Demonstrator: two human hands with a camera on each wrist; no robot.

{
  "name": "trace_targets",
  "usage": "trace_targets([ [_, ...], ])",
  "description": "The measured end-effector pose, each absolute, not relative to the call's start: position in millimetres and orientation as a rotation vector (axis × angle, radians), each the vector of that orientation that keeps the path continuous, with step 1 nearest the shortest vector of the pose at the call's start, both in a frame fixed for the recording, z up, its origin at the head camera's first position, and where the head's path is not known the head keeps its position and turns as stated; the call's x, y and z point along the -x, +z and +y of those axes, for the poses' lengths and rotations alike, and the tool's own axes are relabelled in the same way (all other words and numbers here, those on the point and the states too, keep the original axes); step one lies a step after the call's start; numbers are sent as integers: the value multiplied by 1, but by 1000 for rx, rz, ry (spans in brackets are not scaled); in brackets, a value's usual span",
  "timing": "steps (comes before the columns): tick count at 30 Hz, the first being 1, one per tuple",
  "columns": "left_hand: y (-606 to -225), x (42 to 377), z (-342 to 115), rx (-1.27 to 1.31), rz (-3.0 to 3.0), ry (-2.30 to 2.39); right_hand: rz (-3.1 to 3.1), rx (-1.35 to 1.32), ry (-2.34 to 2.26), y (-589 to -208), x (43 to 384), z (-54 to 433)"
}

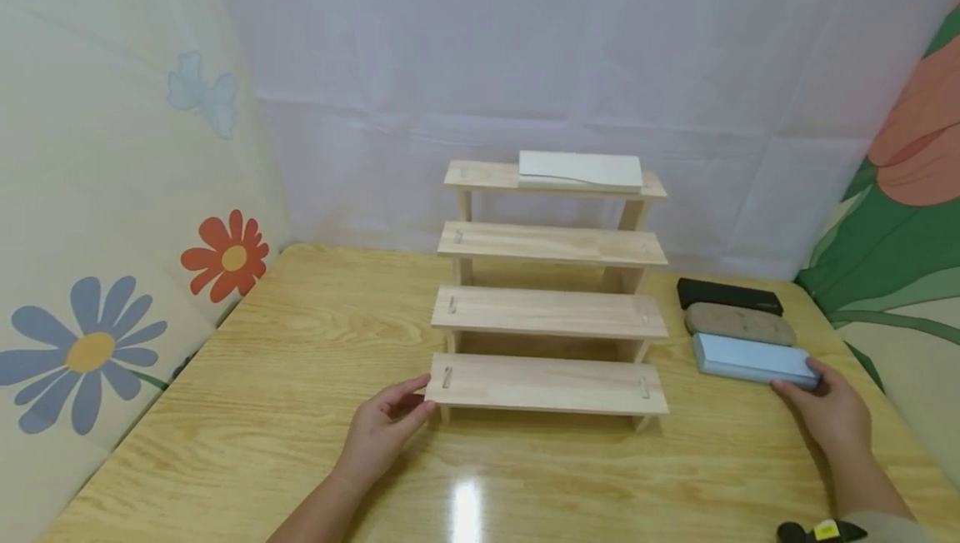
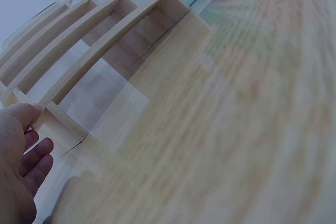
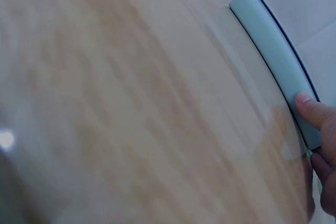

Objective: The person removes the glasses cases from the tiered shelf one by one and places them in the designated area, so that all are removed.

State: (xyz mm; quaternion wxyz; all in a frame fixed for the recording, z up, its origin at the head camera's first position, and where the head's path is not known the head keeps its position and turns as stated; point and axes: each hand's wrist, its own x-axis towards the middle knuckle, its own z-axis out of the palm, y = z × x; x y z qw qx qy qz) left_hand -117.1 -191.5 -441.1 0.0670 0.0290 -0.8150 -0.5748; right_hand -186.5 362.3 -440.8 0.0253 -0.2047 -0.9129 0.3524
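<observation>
A pale wooden tiered stand (image 1: pixel 547 382) rises in steps in the middle of the table. At the left end of its lowest shelf, my left hand (image 1: pixel 384 426) pinches the corner between thumb and fingers; the left wrist view shows the thumb on the shelf's edge. To the right of the stand, my right hand (image 1: pixel 836 410) holds the right end of a light blue glasses case (image 1: pixel 750 357) lying on the table. The right wrist view shows the thumb pressed on the side of this case. A white glasses case (image 1: pixel 581 170) lies on the top shelf, right of centre.
Behind the blue case lie a brown padded glasses case (image 1: pixel 738 323) and a black glasses case (image 1: pixel 727 296). The wood-grain table (image 1: pixel 300 343) meets a white cloth backdrop and flower-printed side panels. A black-and-yellow object (image 1: pixel 821 532) sits by the right wrist.
</observation>
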Motion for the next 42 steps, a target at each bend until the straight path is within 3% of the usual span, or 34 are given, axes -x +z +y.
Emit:
trace_targets([
  [42, -440, 117, -191, -105, -2455, -1734, -2751, 622, 1178, -439, 200, 364],
])
